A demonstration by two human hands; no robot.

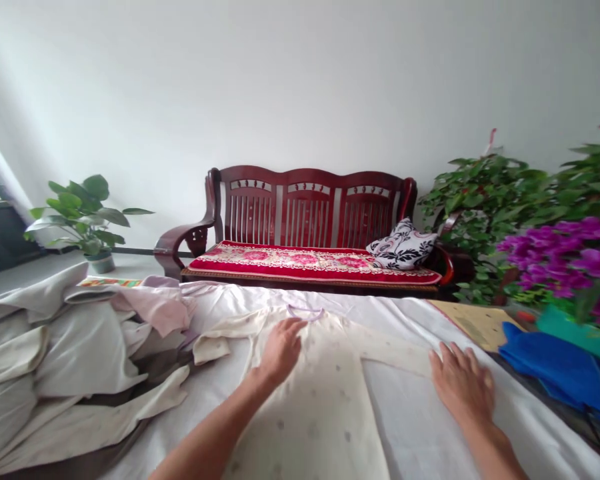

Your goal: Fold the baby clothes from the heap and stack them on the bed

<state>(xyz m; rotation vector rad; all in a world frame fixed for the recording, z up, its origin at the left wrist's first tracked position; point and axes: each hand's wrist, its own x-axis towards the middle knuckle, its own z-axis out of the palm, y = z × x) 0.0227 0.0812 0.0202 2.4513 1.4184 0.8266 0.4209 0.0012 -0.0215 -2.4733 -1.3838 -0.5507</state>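
A cream long-sleeved child's shirt with small faint prints and a lilac neckband lies spread on a white cloth. My left hand rests on its upper chest, just below the neckline, fingers stretched out and slightly bent. Out at the end of the sleeve on the right, my right hand lies with fingers spread, touching the cuff, which it partly covers. The sleeve on the left is bent near its cuff. The shirt's lower hem runs out of view.
A heap of crumpled clothes covers the left side. On the right are a blue cloth, a tan board and purple flowers. Behind stands a wooden bench with a patterned cushion; a potted plant stands left.
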